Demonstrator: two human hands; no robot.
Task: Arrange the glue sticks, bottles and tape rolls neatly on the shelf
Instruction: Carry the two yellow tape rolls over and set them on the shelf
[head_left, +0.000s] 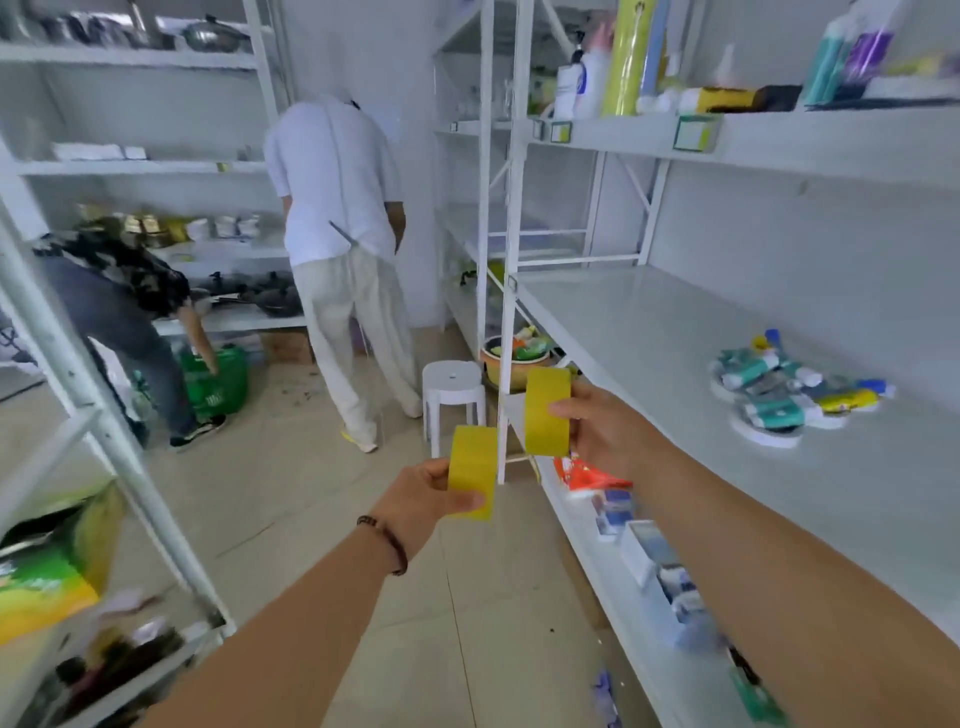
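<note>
— So where were the tape rolls?
— One yellow tape roll (471, 470) pinched in the left hand (415, 501), another (546, 411) gripped by the right hand (602, 428), both off the shelf (649, 332), likely bound beside the glue sticks (779, 387).

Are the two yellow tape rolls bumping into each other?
Apart. The head view shows the left hand holding one yellow tape roll lower, the right hand holding the other higher, with a white shelf post and floor visible between them.
</note>
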